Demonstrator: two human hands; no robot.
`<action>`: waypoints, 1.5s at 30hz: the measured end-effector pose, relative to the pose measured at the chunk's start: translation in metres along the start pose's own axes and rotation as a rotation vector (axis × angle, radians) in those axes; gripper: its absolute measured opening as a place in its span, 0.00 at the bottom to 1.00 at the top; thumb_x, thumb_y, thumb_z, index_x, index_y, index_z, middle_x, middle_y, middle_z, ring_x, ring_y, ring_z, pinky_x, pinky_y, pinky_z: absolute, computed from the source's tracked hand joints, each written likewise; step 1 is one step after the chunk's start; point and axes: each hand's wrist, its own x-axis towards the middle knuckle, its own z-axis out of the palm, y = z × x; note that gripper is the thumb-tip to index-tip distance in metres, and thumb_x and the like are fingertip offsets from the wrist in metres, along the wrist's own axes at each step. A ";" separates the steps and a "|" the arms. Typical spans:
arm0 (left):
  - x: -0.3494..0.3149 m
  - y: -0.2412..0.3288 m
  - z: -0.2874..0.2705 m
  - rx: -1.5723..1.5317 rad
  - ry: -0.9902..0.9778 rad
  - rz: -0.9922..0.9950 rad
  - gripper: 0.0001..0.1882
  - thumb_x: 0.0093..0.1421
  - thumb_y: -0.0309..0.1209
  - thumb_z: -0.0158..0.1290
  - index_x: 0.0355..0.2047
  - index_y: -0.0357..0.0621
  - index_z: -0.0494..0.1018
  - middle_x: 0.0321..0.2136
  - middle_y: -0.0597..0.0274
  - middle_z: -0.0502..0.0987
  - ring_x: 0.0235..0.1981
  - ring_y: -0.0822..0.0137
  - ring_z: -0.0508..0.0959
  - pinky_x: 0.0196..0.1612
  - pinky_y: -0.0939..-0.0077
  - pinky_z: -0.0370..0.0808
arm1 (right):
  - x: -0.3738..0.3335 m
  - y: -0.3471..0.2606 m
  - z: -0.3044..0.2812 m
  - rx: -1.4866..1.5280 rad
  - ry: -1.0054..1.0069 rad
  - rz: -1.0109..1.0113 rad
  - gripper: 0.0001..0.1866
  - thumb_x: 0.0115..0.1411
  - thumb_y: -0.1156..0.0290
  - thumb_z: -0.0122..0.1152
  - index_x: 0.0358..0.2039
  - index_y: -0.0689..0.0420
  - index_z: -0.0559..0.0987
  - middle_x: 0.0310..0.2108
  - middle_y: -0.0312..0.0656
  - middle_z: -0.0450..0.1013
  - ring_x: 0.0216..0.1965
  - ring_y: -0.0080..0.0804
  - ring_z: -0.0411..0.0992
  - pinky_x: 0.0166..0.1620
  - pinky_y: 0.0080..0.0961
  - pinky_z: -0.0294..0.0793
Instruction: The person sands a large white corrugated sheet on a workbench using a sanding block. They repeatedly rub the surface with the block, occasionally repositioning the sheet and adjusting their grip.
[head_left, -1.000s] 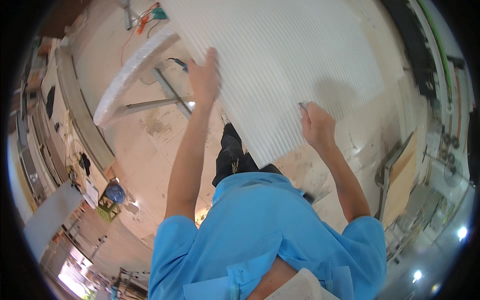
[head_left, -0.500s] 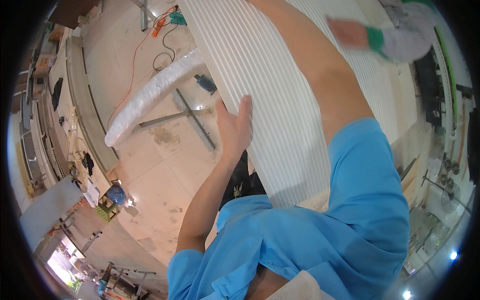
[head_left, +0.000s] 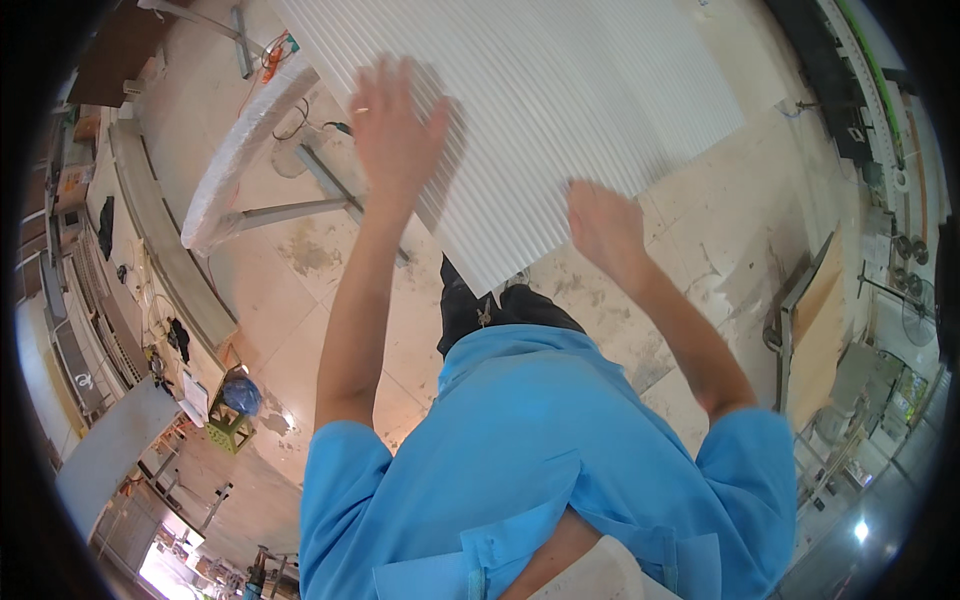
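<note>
Currently, the white ribbed panel (head_left: 590,90) fills the upper middle of the frame, ribs running on a slant; its far end is cut off by the top border. Near corner points down at the frame's centre, just above the dark trousers (head_left: 462,318). What bears the panel from underneath is hidden.

Left hand (head_left: 400,140): upper left of centre, over the panel's left edge, fingers spread wide, a ring on one finger. Motion blur; contact with the panel cannot be determined. Right hand (head_left: 605,228): right of centre, at the panel's lower right edge, fingers curled inward, back of the hand toward the camera. Palm side hidden, so cannot tell whether anything is held in it.

Upper left: a curved piece in shiny clear wrap (head_left: 235,160). Its upper end comes up to the panel's left edge; whether it continues beneath is unclear. Below it, crossed grey metal bars (head_left: 292,212) on the floor (head_left: 290,330), one passing behind the left forearm. A small dark object (head_left: 338,128) beside the left hand is partly covered, kind not readable.

Far right: a pale wooden board (head_left: 815,335), tilted; behind it a fan (head_left: 918,310), blurred near the dark lens rim.
</note>
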 end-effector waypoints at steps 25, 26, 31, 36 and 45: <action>-0.006 0.019 -0.021 -0.159 -0.284 -0.196 0.36 0.63 0.51 0.56 0.67 0.49 0.69 0.70 0.49 0.64 0.73 0.40 0.57 0.73 0.38 0.47 | 0.519 -0.075 0.046 0.035 0.261 -0.131 0.15 0.68 0.72 0.45 0.46 0.63 0.78 0.38 0.60 0.80 0.44 0.57 0.81 0.46 0.55 0.80; -0.006 0.019 -0.020 -0.129 -0.262 -0.192 0.36 0.63 0.51 0.56 0.67 0.50 0.69 0.70 0.49 0.64 0.73 0.40 0.57 0.74 0.38 0.47 | 0.512 -0.073 0.045 0.059 0.281 -0.097 0.14 0.68 0.71 0.45 0.45 0.63 0.78 0.37 0.59 0.80 0.44 0.57 0.81 0.45 0.55 0.80; -0.010 0.018 -0.012 -0.066 -0.270 -0.162 0.36 0.64 0.53 0.55 0.68 0.52 0.68 0.71 0.50 0.64 0.74 0.41 0.57 0.74 0.41 0.47 | 0.359 -0.024 0.035 -0.072 0.135 -0.174 0.09 0.62 0.72 0.52 0.40 0.60 0.77 0.32 0.56 0.81 0.35 0.57 0.81 0.40 0.52 0.79; -0.013 0.016 -0.006 0.018 -0.253 -0.090 0.36 0.67 0.54 0.52 0.70 0.52 0.66 0.71 0.50 0.63 0.74 0.40 0.56 0.74 0.40 0.47 | 0.094 0.013 0.012 -0.097 -0.114 0.088 0.13 0.66 0.71 0.53 0.49 0.55 0.79 0.37 0.44 0.80 0.36 0.48 0.80 0.38 0.47 0.80; -0.015 0.014 -0.001 0.031 -0.257 -0.076 0.36 0.68 0.54 0.51 0.71 0.51 0.64 0.72 0.48 0.61 0.74 0.39 0.55 0.74 0.39 0.47 | -0.043 0.036 -0.021 0.131 0.021 0.229 0.07 0.66 0.68 0.58 0.33 0.56 0.73 0.27 0.46 0.73 0.30 0.49 0.75 0.31 0.45 0.73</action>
